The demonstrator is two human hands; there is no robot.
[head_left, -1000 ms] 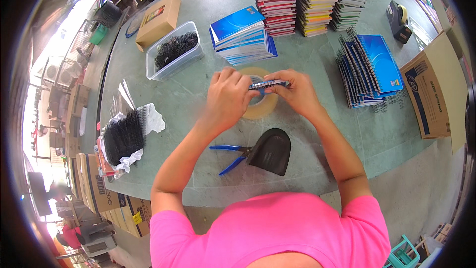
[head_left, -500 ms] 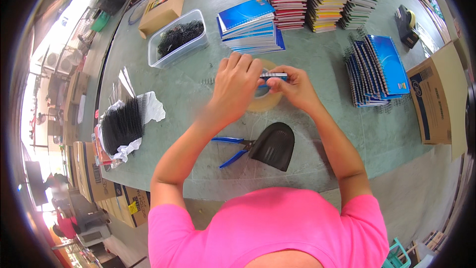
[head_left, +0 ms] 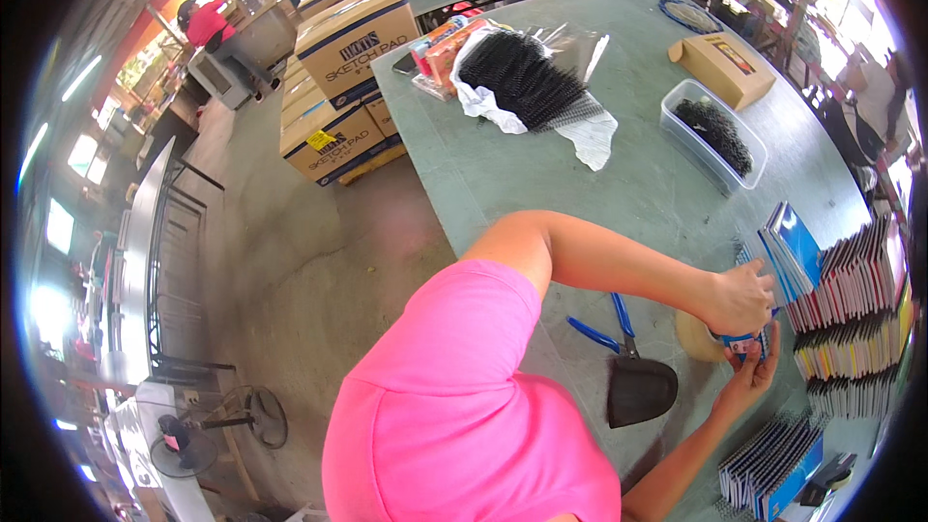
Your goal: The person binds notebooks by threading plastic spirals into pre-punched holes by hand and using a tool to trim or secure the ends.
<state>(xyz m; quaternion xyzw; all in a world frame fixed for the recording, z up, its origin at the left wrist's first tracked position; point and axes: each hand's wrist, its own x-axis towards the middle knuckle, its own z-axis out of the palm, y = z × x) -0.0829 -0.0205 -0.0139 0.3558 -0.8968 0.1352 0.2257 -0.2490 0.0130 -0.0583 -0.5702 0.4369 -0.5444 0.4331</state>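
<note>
Looks like a paper-goods workshop: on a broad grey-green counter (head_left: 638, 208), many stacked notebooks (head_left: 846, 333), a heap of black coils (head_left: 512, 82) and a blue-handled tool (head_left: 623, 317); beyond it, piled cardboard cartons (head_left: 353, 48), grey concrete-like floor (head_left: 309, 261), a caged fan (head_left: 263, 416) and, farther back, a standing person in red (head_left: 208, 24).

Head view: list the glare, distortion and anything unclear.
Head view: windows at far left burn out to white; fisheye distortion bows the right edge of the grey-green table; black vignetting swallows the corners; the blue notebook in the right hand is too small for fine detail.
</note>
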